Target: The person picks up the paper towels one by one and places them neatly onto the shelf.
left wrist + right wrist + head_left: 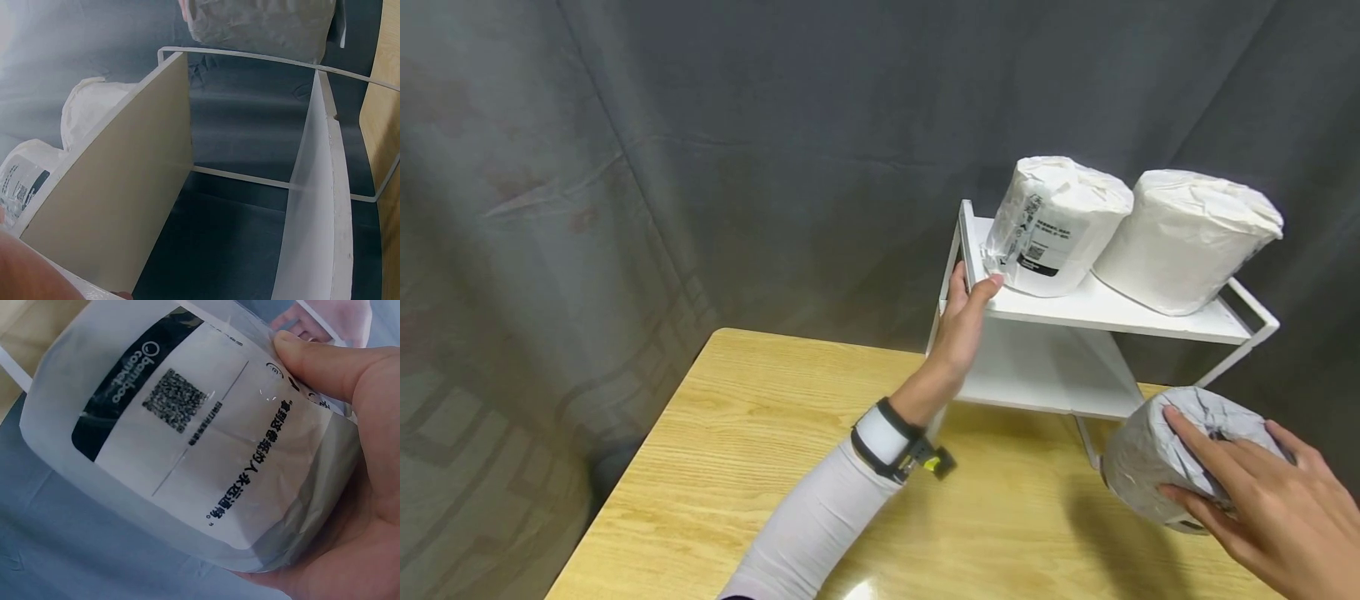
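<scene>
A wrapped toilet paper roll is in my right hand, whose fingers and thumb spread over its top and sides. The right wrist view shows the roll's printed label with a QR code. My left hand grips the left end of a white two-tier shelf rack, thumb on the upper board and fingers outside the end rail. Two more wrapped rolls stand on that upper board: one with a label right by my left thumb, and a plainer roll to its right.
The rack's lower board sits under the upper one, on thin white legs. Beneath it is a wood-grain table, its left edge running diagonally. A dark grey curtain hangs behind. A strapped wrist device is on my left wrist.
</scene>
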A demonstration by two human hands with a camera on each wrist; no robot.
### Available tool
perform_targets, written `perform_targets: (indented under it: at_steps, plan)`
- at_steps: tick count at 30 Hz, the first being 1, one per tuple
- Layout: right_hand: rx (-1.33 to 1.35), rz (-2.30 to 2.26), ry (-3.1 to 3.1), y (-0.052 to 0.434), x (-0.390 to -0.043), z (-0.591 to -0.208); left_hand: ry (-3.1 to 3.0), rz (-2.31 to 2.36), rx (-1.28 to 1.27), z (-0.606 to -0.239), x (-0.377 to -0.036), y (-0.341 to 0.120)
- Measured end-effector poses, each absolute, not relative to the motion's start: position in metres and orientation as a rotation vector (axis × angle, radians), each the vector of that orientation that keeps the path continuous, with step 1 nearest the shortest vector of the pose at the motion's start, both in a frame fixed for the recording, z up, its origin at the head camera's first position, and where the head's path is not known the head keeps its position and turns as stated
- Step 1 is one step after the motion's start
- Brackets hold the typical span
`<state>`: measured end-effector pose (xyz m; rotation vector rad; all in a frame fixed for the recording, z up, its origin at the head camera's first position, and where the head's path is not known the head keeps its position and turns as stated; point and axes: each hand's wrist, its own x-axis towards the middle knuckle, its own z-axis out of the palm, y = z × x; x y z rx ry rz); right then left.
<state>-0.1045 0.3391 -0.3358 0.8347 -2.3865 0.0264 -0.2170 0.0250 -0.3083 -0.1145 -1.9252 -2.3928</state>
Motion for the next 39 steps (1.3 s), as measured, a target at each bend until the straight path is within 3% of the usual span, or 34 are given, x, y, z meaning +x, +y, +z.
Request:
perform_targets:
  at_steps: [39]
  plan:
    - [0.904,0.046,-2.425,0.315,-0.153,-0.322,-1.916,-2.397,-0.107,-0.31,-0.218,0.027]
